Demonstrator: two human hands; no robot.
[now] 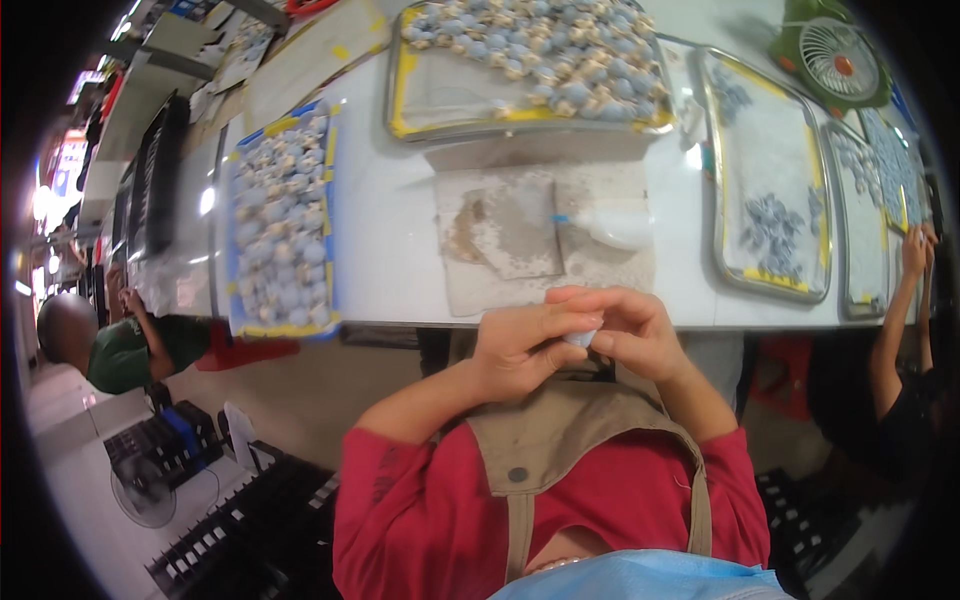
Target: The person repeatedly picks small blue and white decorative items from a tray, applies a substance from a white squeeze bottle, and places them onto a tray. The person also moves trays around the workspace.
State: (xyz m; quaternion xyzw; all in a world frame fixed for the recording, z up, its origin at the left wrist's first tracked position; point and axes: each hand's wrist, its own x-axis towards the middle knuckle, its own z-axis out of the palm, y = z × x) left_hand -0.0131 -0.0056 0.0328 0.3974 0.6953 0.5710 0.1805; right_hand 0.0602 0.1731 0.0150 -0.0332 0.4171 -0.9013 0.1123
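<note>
Just off the table's near edge, my left hand [522,347] and my right hand [637,332] meet in front of my apron. Pinched between their fingertips is a small pale blue-grey piece [579,339]; the fingers cover most of it, so its full shape is hidden. Past my hands, a stained sheet [485,290] lies on the table. On it rests a white squeeze bottle [618,225] on its side, its thin blue tip pointing left, beside a worn, brown-marked patch.
A metal-rimmed tray [440,95] of blue-grey and cream round pieces stands behind the sheet. To the left is a blue tray [331,250] of similar pieces. Rightward, another tray [745,180] carries small darker pieces, near a green fan [838,60]. People sit at both sides.
</note>
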